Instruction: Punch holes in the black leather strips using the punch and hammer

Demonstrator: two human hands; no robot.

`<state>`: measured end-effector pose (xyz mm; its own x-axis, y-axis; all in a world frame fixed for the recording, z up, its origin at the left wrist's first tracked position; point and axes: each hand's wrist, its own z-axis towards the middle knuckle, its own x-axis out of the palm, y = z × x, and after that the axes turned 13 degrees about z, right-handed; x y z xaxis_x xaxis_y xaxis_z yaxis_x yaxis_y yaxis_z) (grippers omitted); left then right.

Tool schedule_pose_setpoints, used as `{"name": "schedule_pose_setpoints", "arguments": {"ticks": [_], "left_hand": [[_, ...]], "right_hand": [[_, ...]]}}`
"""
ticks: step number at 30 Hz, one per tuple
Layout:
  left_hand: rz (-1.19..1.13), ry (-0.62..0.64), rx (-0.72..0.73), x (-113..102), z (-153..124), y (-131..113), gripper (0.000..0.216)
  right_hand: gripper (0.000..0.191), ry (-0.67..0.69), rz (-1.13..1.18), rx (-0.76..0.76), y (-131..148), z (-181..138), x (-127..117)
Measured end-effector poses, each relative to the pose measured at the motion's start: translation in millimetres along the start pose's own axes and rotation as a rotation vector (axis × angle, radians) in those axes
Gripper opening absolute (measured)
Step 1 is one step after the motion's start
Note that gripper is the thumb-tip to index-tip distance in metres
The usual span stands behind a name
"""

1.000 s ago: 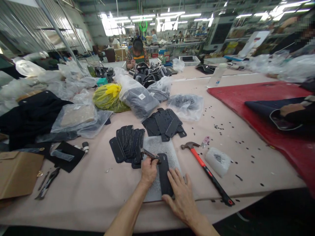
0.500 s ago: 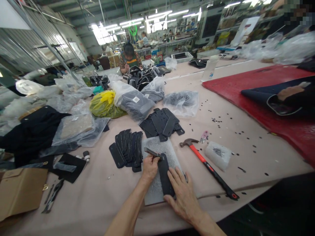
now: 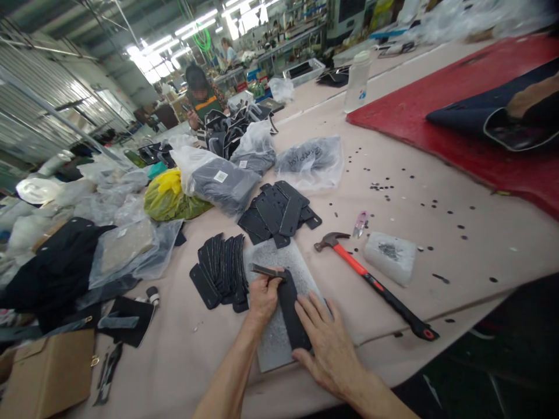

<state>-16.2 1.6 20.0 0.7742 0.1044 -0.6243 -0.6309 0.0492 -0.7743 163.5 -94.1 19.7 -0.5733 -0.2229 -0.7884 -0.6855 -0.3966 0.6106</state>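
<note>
A narrow black leather strip (image 3: 292, 311) lies lengthwise on a grey speckled pad (image 3: 279, 343) near the table's front edge. My left hand (image 3: 263, 297) is closed round a dark metal punch tool (image 3: 264, 270) whose tip rests at the strip's far end. My right hand (image 3: 328, 345) lies flat with fingers spread, pressing on the strip's near end. A fanned row of similar black strips (image 3: 220, 270) sits just left of the pad, and a looser pile of them (image 3: 276, 212) lies beyond it.
A red-handled hammer (image 3: 371, 283) lies right of the pad, with a clear plastic bag (image 3: 390, 256) and small snips (image 3: 360, 224) nearby. Small black punched dots scatter across the beige table (image 3: 437, 221). Bagged goods crowd the left; a red mat (image 3: 437, 116) lies far right. A person works at the far end.
The camera has tilted and swung slightly; both hands, the punch tool and the strip keep the same positions on the pad.
</note>
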Motion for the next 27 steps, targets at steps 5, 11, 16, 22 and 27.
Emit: {"name": "schedule_pose_setpoints", "arguments": {"ticks": [5,11,16,22,27], "left_hand": [[0.062,-0.008,-0.020,0.0,2.9,-5.4,0.019],[0.078,-0.011,-0.016,0.2,1.9,-8.7,0.020],[0.111,-0.038,0.009,3.1,0.1,-4.5,0.020],[0.203,-0.056,0.089,6.4,-0.2,0.9,0.019],[0.300,-0.086,0.173,10.0,-0.1,1.8,0.020]], "right_hand": [[0.081,-0.005,0.041,0.007,-1.7,0.0,-0.9],[0.083,0.009,0.098,0.025,-2.1,2.3,-1.2],[0.084,0.012,0.106,0.021,-2.4,2.5,-1.6],[0.084,0.006,0.110,0.019,-4.6,2.2,0.1],[0.080,0.013,0.123,0.009,-2.5,0.9,-1.1]]}}
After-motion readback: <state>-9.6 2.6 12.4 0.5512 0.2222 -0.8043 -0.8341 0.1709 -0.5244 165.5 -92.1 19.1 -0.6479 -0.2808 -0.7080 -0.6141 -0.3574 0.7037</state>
